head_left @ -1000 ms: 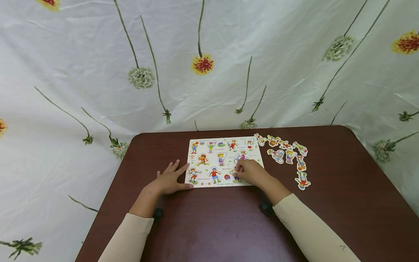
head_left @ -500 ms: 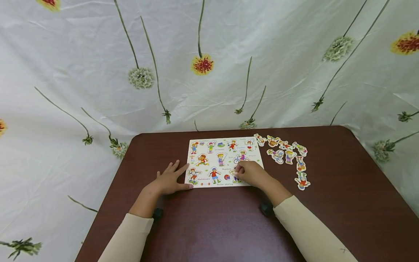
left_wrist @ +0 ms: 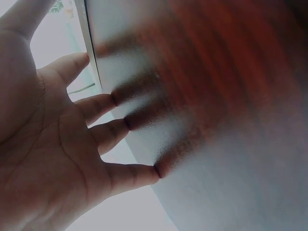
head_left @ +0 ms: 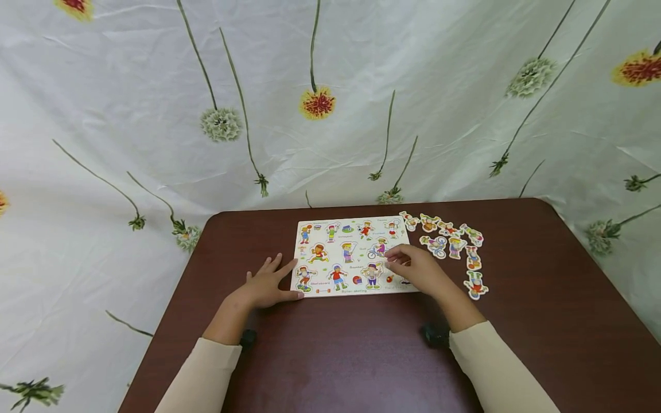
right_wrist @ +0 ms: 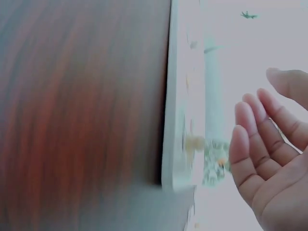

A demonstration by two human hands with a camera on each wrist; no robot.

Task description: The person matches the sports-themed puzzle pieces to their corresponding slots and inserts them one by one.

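Resting at the left edge: left hand (head_left: pixel 265 285), fingers spread wide, thumb and forefinger against the board (head_left: pixel 333 252), other fingertips on the table (head_left: pixel 330 344); it grips nothing.
Skateboarder (head_left: pixel 304 278) and roller skater (head_left: pixel 338 277): both show in the board's bottom row, probably fitted already, though print and piece are hard to tell apart.
Golfer (head_left: pixel 348 252): in the middle row, likely only printed, since a similar figure lies loose.
Baseball player (head_left: pixel 372 275): bottom row, apparently seated in its place, touched by no finger.
Cyclist (head_left: pixel 379 248): likely print too, with a look-alike lying loose; just left of the right fingertips.
Right hand (head_left: pixel 419 269): fingers gently bent, a modest gap to the thumb, nothing seen between; they hang over the board's right side, hiding most of the lower corner.
Loose pieces (head_left: pixel 457 248): eight lie beside and beyond the board's right edge, near the right hand but out of its fingers; most of the fitting seems left to do.
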